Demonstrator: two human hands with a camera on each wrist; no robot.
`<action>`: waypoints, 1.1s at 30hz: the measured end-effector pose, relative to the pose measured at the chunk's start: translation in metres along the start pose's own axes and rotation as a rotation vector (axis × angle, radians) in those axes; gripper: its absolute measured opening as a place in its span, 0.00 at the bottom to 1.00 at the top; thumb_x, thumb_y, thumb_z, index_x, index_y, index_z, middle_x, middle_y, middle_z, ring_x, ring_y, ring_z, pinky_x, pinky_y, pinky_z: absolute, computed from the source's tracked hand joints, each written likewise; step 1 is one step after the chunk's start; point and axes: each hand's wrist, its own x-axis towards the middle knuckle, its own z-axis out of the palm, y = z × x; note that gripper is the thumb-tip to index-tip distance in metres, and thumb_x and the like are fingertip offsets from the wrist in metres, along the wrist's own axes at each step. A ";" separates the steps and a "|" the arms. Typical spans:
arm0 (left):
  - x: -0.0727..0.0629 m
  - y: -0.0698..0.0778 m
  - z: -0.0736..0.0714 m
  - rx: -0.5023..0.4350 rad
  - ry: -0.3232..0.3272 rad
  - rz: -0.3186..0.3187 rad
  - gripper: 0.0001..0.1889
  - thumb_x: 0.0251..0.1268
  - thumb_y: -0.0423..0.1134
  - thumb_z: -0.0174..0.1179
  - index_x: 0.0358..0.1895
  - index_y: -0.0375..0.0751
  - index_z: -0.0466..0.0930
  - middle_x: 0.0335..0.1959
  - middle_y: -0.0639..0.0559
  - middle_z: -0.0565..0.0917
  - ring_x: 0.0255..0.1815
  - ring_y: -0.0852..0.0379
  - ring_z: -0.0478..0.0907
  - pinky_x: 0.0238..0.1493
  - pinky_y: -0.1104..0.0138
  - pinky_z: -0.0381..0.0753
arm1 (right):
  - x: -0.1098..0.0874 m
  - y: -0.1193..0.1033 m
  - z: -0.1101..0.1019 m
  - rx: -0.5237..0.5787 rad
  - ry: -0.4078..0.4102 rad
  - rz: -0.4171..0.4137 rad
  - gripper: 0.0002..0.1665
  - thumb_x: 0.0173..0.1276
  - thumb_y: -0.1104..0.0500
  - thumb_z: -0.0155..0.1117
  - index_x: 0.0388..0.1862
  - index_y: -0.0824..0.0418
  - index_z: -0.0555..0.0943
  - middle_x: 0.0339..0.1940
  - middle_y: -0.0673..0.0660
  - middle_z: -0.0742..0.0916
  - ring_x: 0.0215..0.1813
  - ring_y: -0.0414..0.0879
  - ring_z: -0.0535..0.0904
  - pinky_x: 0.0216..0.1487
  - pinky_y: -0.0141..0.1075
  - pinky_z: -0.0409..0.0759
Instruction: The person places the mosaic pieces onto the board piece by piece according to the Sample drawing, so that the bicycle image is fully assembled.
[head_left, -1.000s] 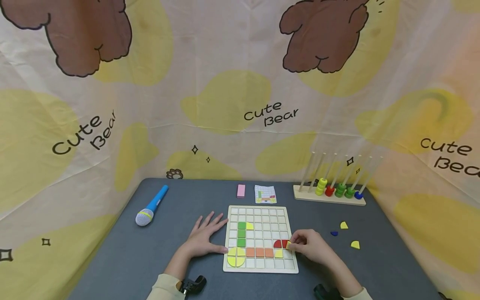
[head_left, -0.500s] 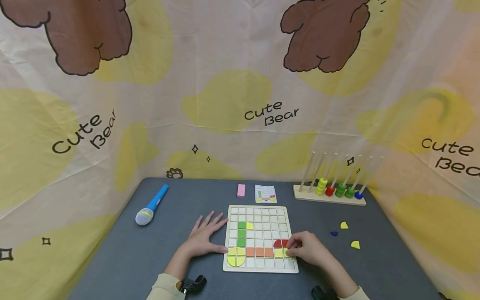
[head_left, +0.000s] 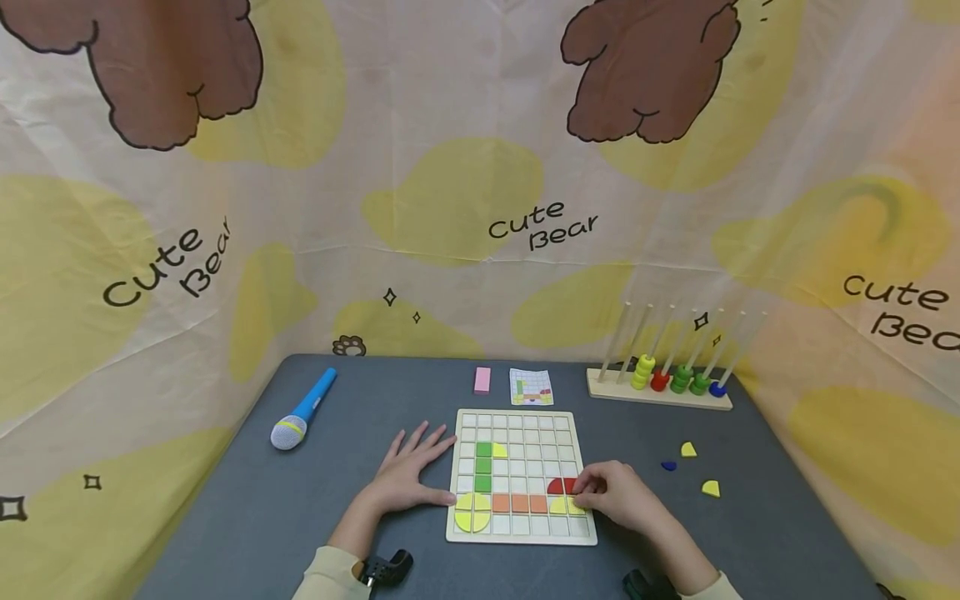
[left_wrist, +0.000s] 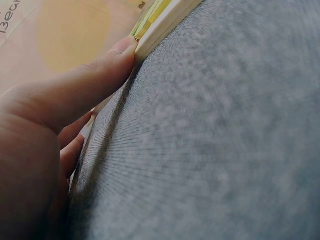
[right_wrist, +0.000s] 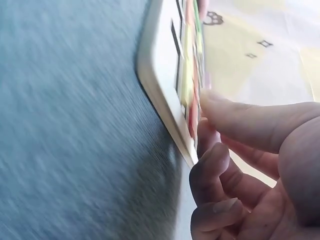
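Note:
A pale grid board lies on the dark table, with green squares, orange squares, red pieces and a yellow circle of quarter pieces in its cells. My left hand has its fingers spread, thumb and fingertips touching the board's left edge. In the left wrist view the thumb presses against that edge. At the board's right side, my right hand has its fingers curled and pinches a yellow quarter-circle piece down at a cell, beside another yellow piece. The fingertips partly cover it.
Two yellow pieces and a blue piece lie right of the board. Behind it are a pink block and a pattern card. A bead-peg stand stands back right; a blue microphone lies left.
My right hand has brought the yellow quarter-circle piece from beside the red piece down to the cell below it, and has barely moved since. The left hand stays at the board's edge.

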 end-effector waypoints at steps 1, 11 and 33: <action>0.000 0.000 0.000 0.001 -0.002 -0.001 0.55 0.45 0.76 0.67 0.80 0.65 0.58 0.83 0.59 0.53 0.85 0.47 0.38 0.79 0.42 0.29 | 0.000 0.000 -0.002 -0.004 0.015 0.012 0.07 0.59 0.59 0.78 0.30 0.54 0.86 0.24 0.48 0.81 0.29 0.44 0.74 0.27 0.31 0.72; 0.000 0.002 -0.002 0.005 0.000 0.009 0.54 0.46 0.74 0.67 0.80 0.62 0.59 0.83 0.56 0.54 0.85 0.44 0.39 0.79 0.40 0.30 | 0.002 0.015 -0.036 -0.031 0.177 0.104 0.06 0.61 0.59 0.76 0.36 0.56 0.87 0.28 0.50 0.84 0.32 0.45 0.75 0.31 0.34 0.76; -0.002 0.001 -0.001 0.011 0.004 0.009 0.54 0.46 0.74 0.68 0.79 0.63 0.60 0.83 0.57 0.55 0.85 0.44 0.39 0.79 0.40 0.31 | -0.002 0.095 -0.097 -0.268 0.289 0.116 0.22 0.68 0.62 0.68 0.58 0.69 0.82 0.60 0.76 0.80 0.62 0.76 0.72 0.61 0.69 0.70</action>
